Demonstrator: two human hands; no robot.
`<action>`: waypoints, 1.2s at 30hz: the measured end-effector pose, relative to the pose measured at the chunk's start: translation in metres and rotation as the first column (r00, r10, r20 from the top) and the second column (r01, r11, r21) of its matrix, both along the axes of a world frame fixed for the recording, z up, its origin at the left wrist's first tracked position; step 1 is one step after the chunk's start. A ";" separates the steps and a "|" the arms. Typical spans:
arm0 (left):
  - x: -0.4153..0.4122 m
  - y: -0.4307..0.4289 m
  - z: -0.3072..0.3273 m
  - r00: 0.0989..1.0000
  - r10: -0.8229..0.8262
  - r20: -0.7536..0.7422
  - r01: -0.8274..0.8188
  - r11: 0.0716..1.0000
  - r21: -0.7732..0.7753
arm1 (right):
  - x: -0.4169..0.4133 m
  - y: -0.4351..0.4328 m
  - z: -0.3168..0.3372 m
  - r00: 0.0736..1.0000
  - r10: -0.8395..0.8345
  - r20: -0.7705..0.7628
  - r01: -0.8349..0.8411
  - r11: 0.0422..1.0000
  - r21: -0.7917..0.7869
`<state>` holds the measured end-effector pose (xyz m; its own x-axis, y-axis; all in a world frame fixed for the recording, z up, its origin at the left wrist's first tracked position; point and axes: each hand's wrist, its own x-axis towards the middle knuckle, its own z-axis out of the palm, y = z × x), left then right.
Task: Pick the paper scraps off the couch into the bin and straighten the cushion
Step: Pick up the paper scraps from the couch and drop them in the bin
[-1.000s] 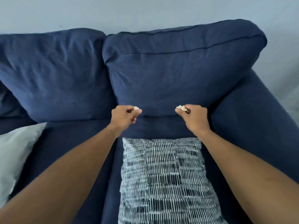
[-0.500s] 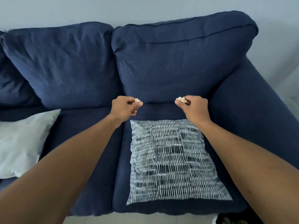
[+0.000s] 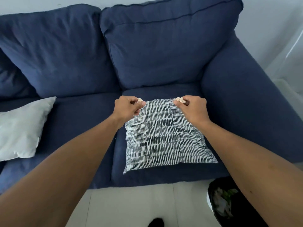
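My left hand (image 3: 128,107) is closed on a small crumpled paper scrap (image 3: 140,100) that pokes out between thumb and forefinger. A second, cream scrap (image 3: 179,99) is pinched in my right hand (image 3: 193,110). Both hands hover over the far edge of the black-and-white patterned cushion (image 3: 164,138), which lies flat on the right seat of the navy couch (image 3: 164,51). Whether the fingers touch the cushion I cannot tell. A bin with a black liner (image 3: 221,202) stands on the floor at the lower right, partly hidden by my right forearm.
A pale grey cushion (image 3: 21,128) lies on the left seat. The couch armrest (image 3: 246,99) rises on the right. Light floor tiles (image 3: 131,205) run along the couch front, with a dark shape (image 3: 156,222) at the bottom edge.
The view has pulled back from the couch, so floor and bin now show. Both hands, still holding the scraps, came back from the backrest to the cushion's far edge.
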<state>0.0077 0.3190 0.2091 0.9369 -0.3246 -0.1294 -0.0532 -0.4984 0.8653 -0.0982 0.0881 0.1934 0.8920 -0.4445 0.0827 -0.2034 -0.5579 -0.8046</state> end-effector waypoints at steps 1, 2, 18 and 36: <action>-0.008 -0.002 -0.002 1.000 -0.012 -0.005 0.012 1.000 0.009 | -0.010 -0.001 -0.003 1.000 -0.006 -0.007 0.006 1.000 0.010; -0.015 -0.005 -0.004 1.000 -0.022 -0.009 0.022 1.000 0.019 | -0.019 -0.002 -0.006 1.000 -0.012 -0.015 0.012 1.000 0.014; -0.118 -0.097 -0.075 0.922 -0.335 -0.197 0.347 0.937 0.033 | -0.183 -0.037 -0.095 0.941 -0.290 -0.174 0.304 0.951 0.057; -0.263 -0.252 -0.103 0.696 -0.666 -0.270 0.700 0.713 0.045 | -0.386 -0.100 -0.112 0.752 -0.605 -0.263 0.611 0.789 -0.066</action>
<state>-0.2550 0.0674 0.1064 0.4036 -0.8266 -0.3923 -0.2452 -0.5108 0.8240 -0.4840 -0.0121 0.0813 0.4195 -0.8990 -0.1258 -0.6932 -0.2277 -0.6838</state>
